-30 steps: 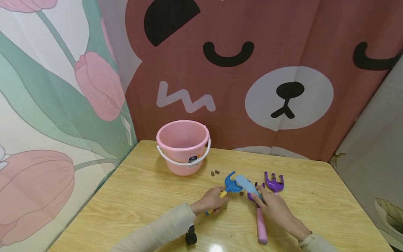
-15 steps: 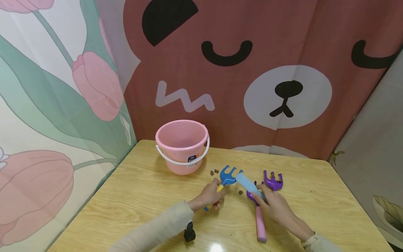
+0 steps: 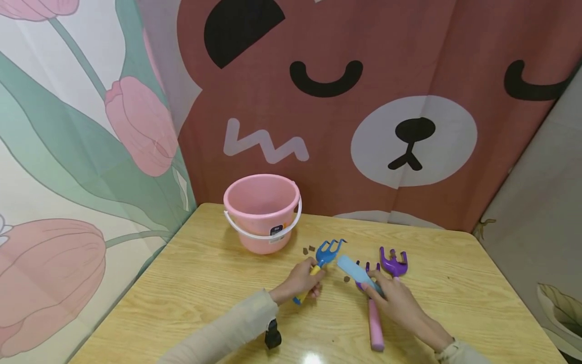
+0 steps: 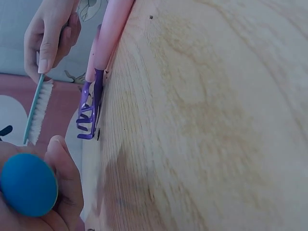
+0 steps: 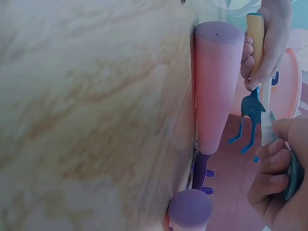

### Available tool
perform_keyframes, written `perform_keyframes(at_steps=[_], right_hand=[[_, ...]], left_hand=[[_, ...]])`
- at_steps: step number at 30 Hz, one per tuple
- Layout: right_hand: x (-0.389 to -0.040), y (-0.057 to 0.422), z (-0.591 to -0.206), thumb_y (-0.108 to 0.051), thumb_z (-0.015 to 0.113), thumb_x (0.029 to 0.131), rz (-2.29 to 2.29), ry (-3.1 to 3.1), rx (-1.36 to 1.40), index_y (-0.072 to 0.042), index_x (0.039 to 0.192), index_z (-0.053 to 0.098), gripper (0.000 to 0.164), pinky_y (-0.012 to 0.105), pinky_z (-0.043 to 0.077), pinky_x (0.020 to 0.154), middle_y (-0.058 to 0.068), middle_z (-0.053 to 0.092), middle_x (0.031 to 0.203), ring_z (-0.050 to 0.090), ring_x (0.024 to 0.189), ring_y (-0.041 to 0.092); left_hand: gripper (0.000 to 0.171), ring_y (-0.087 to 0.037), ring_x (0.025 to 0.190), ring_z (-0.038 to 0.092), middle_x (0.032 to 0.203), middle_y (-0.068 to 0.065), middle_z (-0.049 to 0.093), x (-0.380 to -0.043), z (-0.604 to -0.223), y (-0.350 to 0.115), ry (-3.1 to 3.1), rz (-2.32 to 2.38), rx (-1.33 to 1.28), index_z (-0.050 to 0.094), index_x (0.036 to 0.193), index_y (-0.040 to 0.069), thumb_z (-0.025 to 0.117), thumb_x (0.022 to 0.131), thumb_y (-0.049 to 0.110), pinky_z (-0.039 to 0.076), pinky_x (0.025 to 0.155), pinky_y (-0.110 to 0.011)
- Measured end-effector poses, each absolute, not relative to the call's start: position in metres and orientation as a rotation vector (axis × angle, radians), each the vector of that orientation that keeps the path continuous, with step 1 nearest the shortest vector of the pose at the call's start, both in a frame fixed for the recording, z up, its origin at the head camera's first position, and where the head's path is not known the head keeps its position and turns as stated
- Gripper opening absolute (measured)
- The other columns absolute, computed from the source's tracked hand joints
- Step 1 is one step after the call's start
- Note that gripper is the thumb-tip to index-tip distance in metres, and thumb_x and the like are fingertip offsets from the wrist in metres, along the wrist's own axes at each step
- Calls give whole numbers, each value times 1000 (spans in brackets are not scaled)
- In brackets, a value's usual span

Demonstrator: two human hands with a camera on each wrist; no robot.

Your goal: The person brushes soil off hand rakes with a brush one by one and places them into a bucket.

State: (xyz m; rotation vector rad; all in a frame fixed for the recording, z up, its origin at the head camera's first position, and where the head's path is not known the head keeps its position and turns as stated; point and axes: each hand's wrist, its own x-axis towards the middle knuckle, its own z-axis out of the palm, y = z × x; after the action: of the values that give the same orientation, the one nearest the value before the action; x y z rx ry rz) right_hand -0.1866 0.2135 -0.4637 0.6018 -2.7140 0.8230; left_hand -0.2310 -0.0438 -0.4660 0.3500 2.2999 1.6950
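My left hand (image 3: 301, 279) grips the yellow handle of a small blue hand rake (image 3: 326, 254), its tines raised away from me. The handle's round blue end (image 4: 29, 185) faces the left wrist camera. In my right hand (image 3: 401, 302) is a light blue brush (image 3: 353, 269), whose white bristles (image 5: 265, 130) point toward the rake in the right wrist view. The brush tip is just right of the rake's head, with a gap between them in the head view. Under the right hand lies a purple rake with a pink handle (image 3: 375, 326), partly hidden by brush and fingers.
Another purple rake (image 3: 394, 264) lies behind the right hand. A pink bucket (image 3: 268, 237) with a white handle stands at the back left. Small brown bits (image 3: 347, 279) are scattered on the wooden table (image 3: 218, 283). Printed cloth hangs behind.
My left hand has swung the blue rake up and left, away from the brush, and turned its tines. The right hand with the brush has stayed nearly in place.
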Motion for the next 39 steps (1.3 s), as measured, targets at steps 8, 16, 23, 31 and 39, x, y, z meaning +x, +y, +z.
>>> perform_keyframes(at_steps=[8, 16, 23, 31, 39], right_hand=[[-187, 215, -467, -28, 66, 97, 785, -2745, 589, -7, 113, 64, 27, 18, 27, 40, -16, 31, 53, 22, 45, -3], [-186, 214, -469, -25, 67, 96, 758, -2734, 615, -7, 111, 65, 24, 19, 29, 42, -17, 36, 55, 26, 45, -2], [-186, 213, -468, -29, 64, 98, 739, -2791, 570, -9, 114, 64, 26, 22, 32, 45, -16, 43, 61, 34, 48, 1], [-186, 213, -468, -32, 62, 99, 743, -2835, 572, -4, 121, 62, 35, 23, 34, 45, -13, 48, 64, 37, 47, 1], [-188, 212, -468, -29, 63, 98, 738, -2832, 567, 0, 124, 61, 39, 23, 38, 46, -9, 56, 70, 40, 48, 2]], left_hand=[[15, -12, 46, 53, 65, -14, 57, -227, -467, -45, 2266, 1731, 384, 51, 96, -1, 53, 103, 12, 52, 43, -27], [16, -12, 45, 52, 64, -14, 56, -226, -470, -46, 2372, 1640, 396, 54, 103, 1, 53, 104, 17, 50, 41, -28], [23, -14, 43, 48, 56, -9, 54, -226, -470, -47, 2518, 1507, 390, 59, 102, 2, 54, 104, 24, 40, 41, -22], [17, -13, 46, 51, 65, -14, 59, -225, -470, -48, 2429, 1549, 384, 61, 97, 4, 59, 101, 21, 47, 44, -24], [11, -11, 43, 50, 69, -20, 59, -226, -467, -48, 2319, 1629, 439, 59, 89, 4, 63, 97, 10, 44, 40, -20]])
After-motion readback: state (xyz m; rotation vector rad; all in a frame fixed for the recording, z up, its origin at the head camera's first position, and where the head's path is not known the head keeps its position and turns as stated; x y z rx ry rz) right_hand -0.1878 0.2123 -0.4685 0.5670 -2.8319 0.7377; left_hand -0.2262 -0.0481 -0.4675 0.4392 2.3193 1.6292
